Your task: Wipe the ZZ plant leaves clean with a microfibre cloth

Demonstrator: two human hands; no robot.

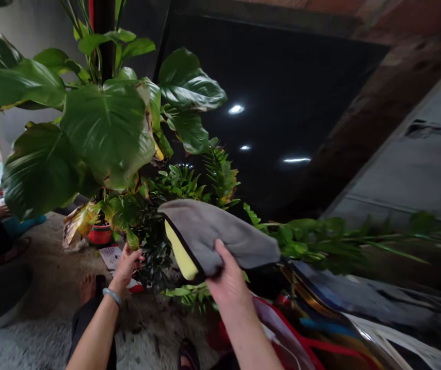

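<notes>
I have the grey cloth (220, 234) pinched in my right hand (226, 280), thumb over its near edge and fingers closed underneath, so the yellow underside curls out at the left. It hangs in front of the small dark-leaved plant (166, 205), just above its fronds and not yet pressed against any leaf. My left hand (128, 262) is lower and to the left, fingers closed around a stem or leaf at the plant's base; what exactly it grips is hidden by foliage.

To wipe well, I judge the cloth should be spread flatter over my palm, since bunched like this only a ridge would meet the leaf. The left hand ought to support each leaf from beneath while the cloth strokes from stem to tip, gently, because the thin fronds would bend or tear under a hard pull.

Above stands the big-leaved plant (104, 128), its broad leaves glossy, one browned at the edge. A red pot (100, 234) sits on the floor (51, 272) behind, and long green fronds (339, 239) stretch away to the right.
</notes>
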